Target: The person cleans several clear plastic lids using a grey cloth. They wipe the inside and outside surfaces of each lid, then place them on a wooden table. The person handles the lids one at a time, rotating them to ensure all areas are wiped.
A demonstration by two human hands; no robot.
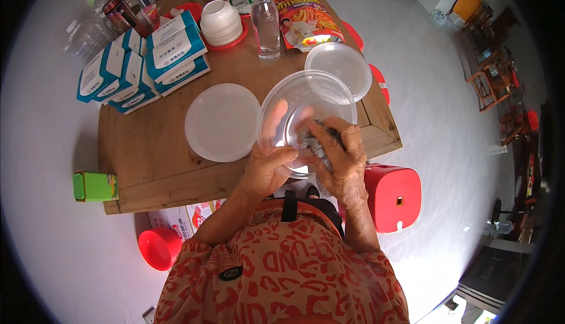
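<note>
My left hand (pixel 270 169) grips a round clear plastic bowl (pixel 276 88) at its near left rim, thumb on the inside and fingers showing through the wall. The bowl is tilted, its opening towards me, above the table's near edge. My right hand (pixel 342 161) holds a grey wire scouring pad (pixel 318 145) against the inside of the bowl; the fingers partly cover the pad. Left of the bowl, a round translucent plastic lid (pixel 223 122) lies flat on the wooden table (pixel 154 156). Another round translucent plastic piece (pixel 348 66) lies behind the bowl, partly seen through it.
Stacked tissue packs (pixel 174 46) stand at the left. Behind are white bowls (pixel 220 22), a clear bottle (pixel 266 28) and a colourful food packet (pixel 309 22). A red stool (pixel 395 198) is at the right, a red bucket (pixel 160 249) and green box (pixel 95 186) at the left.
</note>
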